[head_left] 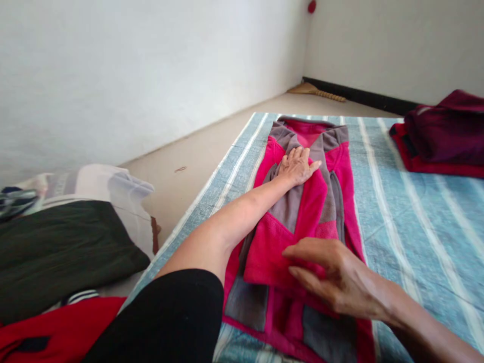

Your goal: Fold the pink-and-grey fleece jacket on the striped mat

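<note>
A pink and grey jacket (342,166) lies lengthwise on a blue striped sheet (397,217), its sides and sleeves folded in toward the middle. My left hand (297,166) rests flat on the upper part of the jacket, just below the collar, with its fingers spread. Over the lower half is my right hand (333,275), thumb and fingers apart and slightly curved, above the folded sleeve end. Whether its fingertips touch the cloth I cannot tell. Nothing shows between its fingers.
Folded maroon and red clothes (446,133) are stacked at the right. At the left lie dark green cloth (71,252), a red garment (64,322) and a pale sheer cover (102,184). A straw-coloured brush or broom (313,91) lies on the floor by the white wall (151,65).
</note>
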Available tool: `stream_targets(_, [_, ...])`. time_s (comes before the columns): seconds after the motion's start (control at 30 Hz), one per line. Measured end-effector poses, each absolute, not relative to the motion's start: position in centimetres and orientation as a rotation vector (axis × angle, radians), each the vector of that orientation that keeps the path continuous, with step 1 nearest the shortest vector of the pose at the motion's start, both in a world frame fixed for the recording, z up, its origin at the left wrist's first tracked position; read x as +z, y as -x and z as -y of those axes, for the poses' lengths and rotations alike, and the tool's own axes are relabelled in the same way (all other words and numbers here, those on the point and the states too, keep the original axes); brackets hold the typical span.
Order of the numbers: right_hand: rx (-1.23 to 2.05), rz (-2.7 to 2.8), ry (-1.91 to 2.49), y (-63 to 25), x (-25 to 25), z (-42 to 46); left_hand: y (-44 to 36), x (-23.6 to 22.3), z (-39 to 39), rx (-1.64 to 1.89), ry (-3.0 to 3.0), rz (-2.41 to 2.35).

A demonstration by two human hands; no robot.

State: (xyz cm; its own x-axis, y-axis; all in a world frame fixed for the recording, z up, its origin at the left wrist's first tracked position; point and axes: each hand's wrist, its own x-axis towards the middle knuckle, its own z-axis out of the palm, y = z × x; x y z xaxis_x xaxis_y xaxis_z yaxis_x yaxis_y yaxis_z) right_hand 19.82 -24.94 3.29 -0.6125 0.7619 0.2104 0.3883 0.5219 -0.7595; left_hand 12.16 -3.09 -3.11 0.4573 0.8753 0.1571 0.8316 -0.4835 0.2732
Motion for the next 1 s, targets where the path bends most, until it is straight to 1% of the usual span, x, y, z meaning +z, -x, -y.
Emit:
stream_targets(0.13, [0.670, 2.023, 1.040, -20.4, 3.4, 23.1, -12.3, -3.3, 3.2, 0.434, -2.548, -1.534])
stream_targets(0.27, [0.434, 2.219, 0.997, -18.4, 1.7, 23.5, -12.1, -3.2, 3.3, 0.431, -2.561, -1.536])
stream_targets(0.37, [0.274, 2.407, 1.088, -16.7, -0.8, 24.7, -11.8, -2.8, 3.4, 0.383, -2.534, -1.545])
stream_targets(0.47, [0.295, 2.432, 1.071, -16.2, -2.7, 24.8, -11.4, -2.2, 3.1, 0.348, -2.502, -1.556])
stream_targets(0.57, [0.472, 2.337, 0.960, -17.1, -1.9, 23.0, -11.1, -1.8, 2.8, 0.332, -2.415, -1.577])
stream_targets(0.67, [0.628, 2.147, 1.042, -18.9, 0.6, 19.4, -10.8, -1.8, 2.8, 0.313, -2.408, -1.629])
stream_targets(0.77, [0.552, 1.929, 1.134, -20.5, 2.2, 13.7, -10.6, -2.3, 3.3, 0.208, -2.502, -1.667])
stream_targets(0.87, [0.505, 1.749, 1.585, -21.4, 2.0, 6.4, -10.5, -2.8, 3.9, 0.159, -2.560, -1.701])
stream_targets(1.0, [0.531, 1.664, 1.803, -21.5, 0.4, -2.6, -10.6, -3.2, 4.4, 0.242, -2.517, -1.752])
